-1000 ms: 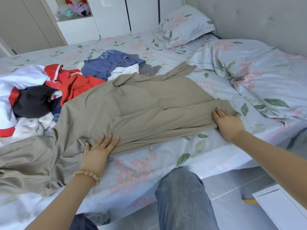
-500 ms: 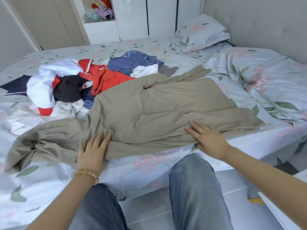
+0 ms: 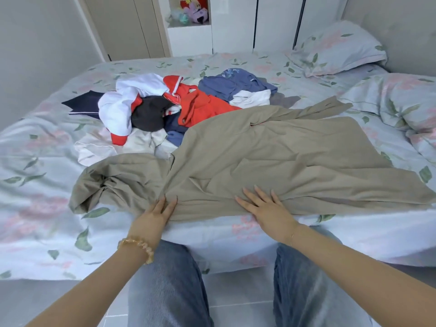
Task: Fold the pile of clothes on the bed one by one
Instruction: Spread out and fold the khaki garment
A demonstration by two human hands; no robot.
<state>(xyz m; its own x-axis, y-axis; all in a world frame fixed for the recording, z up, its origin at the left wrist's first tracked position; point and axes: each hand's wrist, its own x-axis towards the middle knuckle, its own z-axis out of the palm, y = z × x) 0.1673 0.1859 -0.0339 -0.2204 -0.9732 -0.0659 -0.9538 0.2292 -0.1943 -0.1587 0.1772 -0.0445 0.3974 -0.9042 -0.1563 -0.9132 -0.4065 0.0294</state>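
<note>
The bed (image 3: pixel 59 185) carries the khaki garment (image 3: pixel 271 161) spread along its near edge, the pile of clothes (image 3: pixel 179 107) beyond it, far left. Left hand (image 3: pixel 153 215) and right hand (image 3: pixel 266 208) press flat on its near hem, fingers straight, gripping nothing. The bunched left end may fold in crooked. No readable writing.

Both bare forearms reach forward and slightly inward from the bottom corners. The left hand (image 3: pixel 154 214) lies palm down with its fingers straight and close together. The right hand (image 3: pixel 265 210) lies palm down too, its fingers straight and spread, near the left hand but apart from it.
</note>
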